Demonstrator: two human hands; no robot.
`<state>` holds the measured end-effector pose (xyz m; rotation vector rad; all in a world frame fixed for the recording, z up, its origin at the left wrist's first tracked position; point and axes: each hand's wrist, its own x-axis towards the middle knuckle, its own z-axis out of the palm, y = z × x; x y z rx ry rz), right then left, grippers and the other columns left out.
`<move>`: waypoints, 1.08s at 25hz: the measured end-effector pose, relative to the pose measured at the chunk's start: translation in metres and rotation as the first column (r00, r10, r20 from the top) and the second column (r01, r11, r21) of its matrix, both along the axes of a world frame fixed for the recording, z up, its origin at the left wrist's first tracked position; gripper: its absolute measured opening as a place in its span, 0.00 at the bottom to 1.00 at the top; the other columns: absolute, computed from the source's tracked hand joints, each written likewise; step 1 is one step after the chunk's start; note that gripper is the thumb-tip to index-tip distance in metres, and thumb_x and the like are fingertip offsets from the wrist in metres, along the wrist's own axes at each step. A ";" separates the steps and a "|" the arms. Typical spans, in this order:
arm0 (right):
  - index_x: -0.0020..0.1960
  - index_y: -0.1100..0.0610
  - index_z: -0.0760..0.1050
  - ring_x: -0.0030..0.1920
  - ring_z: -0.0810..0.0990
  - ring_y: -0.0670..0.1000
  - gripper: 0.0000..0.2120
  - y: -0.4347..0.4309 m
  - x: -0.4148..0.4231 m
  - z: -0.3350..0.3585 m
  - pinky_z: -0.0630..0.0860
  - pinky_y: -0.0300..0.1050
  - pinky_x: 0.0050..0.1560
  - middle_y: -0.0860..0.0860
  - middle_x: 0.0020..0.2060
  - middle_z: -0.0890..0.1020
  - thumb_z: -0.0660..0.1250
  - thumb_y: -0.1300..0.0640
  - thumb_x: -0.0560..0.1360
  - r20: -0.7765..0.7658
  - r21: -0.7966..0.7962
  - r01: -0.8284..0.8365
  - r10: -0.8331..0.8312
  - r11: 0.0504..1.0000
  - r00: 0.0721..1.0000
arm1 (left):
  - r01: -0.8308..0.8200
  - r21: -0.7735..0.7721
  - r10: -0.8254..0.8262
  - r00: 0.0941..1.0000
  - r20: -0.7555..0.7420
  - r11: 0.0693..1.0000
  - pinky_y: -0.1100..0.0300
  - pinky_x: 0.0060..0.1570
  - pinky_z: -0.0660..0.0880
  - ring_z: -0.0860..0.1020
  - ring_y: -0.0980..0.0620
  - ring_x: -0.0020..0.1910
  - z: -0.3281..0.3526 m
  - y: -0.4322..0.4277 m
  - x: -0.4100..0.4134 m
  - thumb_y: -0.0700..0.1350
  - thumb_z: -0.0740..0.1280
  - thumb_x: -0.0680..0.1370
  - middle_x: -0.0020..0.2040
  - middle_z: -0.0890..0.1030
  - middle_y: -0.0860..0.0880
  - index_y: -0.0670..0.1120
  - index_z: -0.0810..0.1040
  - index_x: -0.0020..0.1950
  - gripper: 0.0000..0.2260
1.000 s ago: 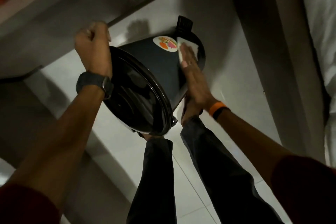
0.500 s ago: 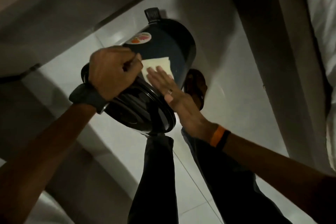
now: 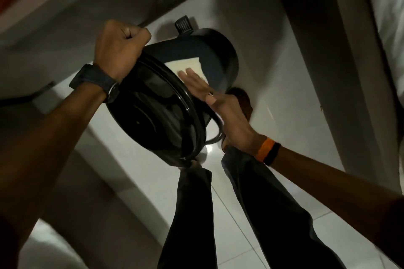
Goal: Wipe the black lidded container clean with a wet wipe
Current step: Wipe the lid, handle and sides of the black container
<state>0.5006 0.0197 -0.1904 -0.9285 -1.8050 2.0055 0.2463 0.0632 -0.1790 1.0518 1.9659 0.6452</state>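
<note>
The black lidded container (image 3: 218, 59) is held in the air, tilted, its glossy lid (image 3: 157, 116) facing me and its base with a pedal tab pointing away. My left hand (image 3: 119, 50) is clenched on the rim at the upper left. A white wet wipe (image 3: 185, 65) lies on the dark side wall just behind the lid's rim. My right hand (image 3: 218, 102) presses flat on the wipe, fingers stretched out together, palm against the wall. A thin wire handle loops below the right hand.
My two legs in dark trousers (image 3: 262, 214) stand on pale floor tiles (image 3: 251, 28). A dark furniture post (image 3: 328, 72) and white bedding (image 3: 389, 17) rise on the right. A grey ledge (image 3: 87, 6) runs across the upper left.
The container has turned, so the colourful sticker is no longer visible. My left hand shifted up along the rim. The right hand and wipe stayed near the lid's rim.
</note>
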 end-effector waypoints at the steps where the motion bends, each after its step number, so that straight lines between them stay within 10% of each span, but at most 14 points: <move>1: 0.79 0.46 0.65 0.83 0.57 0.44 0.22 0.009 0.000 -0.005 0.50 0.46 0.85 0.39 0.80 0.63 0.47 0.50 0.88 0.022 0.063 -0.025 0.024 0.998 0.999 | 0.032 -0.004 -0.032 0.999 -0.001 0.999 0.59 0.28 0.59 0.61 0.57 0.20 0.000 0.003 -0.001 0.44 0.63 0.76 0.19 0.66 0.51 0.45 0.64 0.22 0.22; 7: 0.80 0.53 0.64 0.83 0.61 0.54 0.23 0.104 0.003 -0.079 0.56 0.57 0.84 0.52 0.82 0.65 0.50 0.49 0.88 0.618 -0.156 0.439 -0.259 0.885 0.743 | 0.366 0.114 -0.344 0.923 -0.175 0.924 0.54 0.31 0.67 0.66 0.50 0.27 0.004 0.012 0.021 0.42 0.63 0.78 0.26 0.68 0.37 0.36 0.68 0.28 0.20; 11: 0.79 0.50 0.67 0.78 0.70 0.56 0.26 0.074 0.008 -0.066 0.64 0.56 0.81 0.54 0.78 0.72 0.55 0.41 0.84 0.615 -0.238 0.516 -0.284 0.823 0.736 | 0.587 0.057 -0.532 0.766 -0.361 0.808 0.52 0.29 0.69 0.72 0.43 0.27 0.016 0.032 0.044 0.50 0.58 0.74 0.25 0.69 0.43 0.41 0.69 0.27 0.18; 13: 0.75 0.57 0.73 0.73 0.76 0.60 0.23 0.038 0.008 -0.049 0.71 0.56 0.77 0.59 0.72 0.78 0.60 0.49 0.83 0.561 -0.293 0.568 -0.343 0.769 0.754 | 0.753 -0.034 -0.678 0.570 -0.464 0.657 0.55 0.32 0.70 0.76 0.42 0.29 0.023 0.036 0.068 0.51 0.57 0.72 0.26 0.74 0.44 0.43 0.75 0.29 0.18; 17: 0.55 0.65 0.79 0.52 0.82 0.59 0.08 -0.008 0.012 -0.044 0.80 0.55 0.61 0.64 0.51 0.83 0.61 0.67 0.83 0.647 -0.409 0.744 -0.406 0.529 0.645 | 0.972 -0.227 -0.763 -0.100 -0.639 0.062 0.46 0.55 0.72 0.77 0.44 0.41 0.023 0.008 0.119 0.46 0.59 0.77 0.37 0.81 0.47 0.48 0.81 0.38 0.13; 19: 0.53 0.60 0.76 0.50 0.81 0.54 0.09 -0.009 0.019 -0.039 0.80 0.52 0.59 0.57 0.50 0.81 0.58 0.68 0.84 0.657 -0.497 0.717 -0.328 0.489 0.679 | 0.964 -0.164 -0.686 0.026 -0.727 0.211 0.44 0.61 0.71 0.76 0.45 0.55 0.013 -0.029 0.130 0.48 0.59 0.78 0.50 0.82 0.48 0.49 0.80 0.48 0.10; 22: 0.53 0.61 0.76 0.46 0.81 0.52 0.09 -0.001 0.025 -0.029 0.80 0.46 0.52 0.54 0.46 0.80 0.58 0.68 0.84 0.689 -0.505 0.794 -0.396 0.339 0.607 | 0.658 -0.162 -0.592 0.506 -0.627 0.735 0.32 0.72 0.58 0.58 0.40 0.78 0.001 -0.096 0.135 0.63 0.67 0.71 0.77 0.65 0.42 0.53 0.67 0.74 0.33; 27: 0.54 0.63 0.80 0.46 0.86 0.52 0.15 0.030 0.032 -0.009 0.87 0.45 0.47 0.54 0.46 0.85 0.59 0.76 0.78 0.598 -0.457 0.688 -0.377 0.564 0.707 | 0.657 -0.292 -0.656 0.414 -0.631 0.695 0.22 0.70 0.50 0.45 0.40 0.81 -0.018 -0.156 0.107 0.75 0.72 0.57 0.82 0.43 0.43 0.52 0.43 0.81 0.63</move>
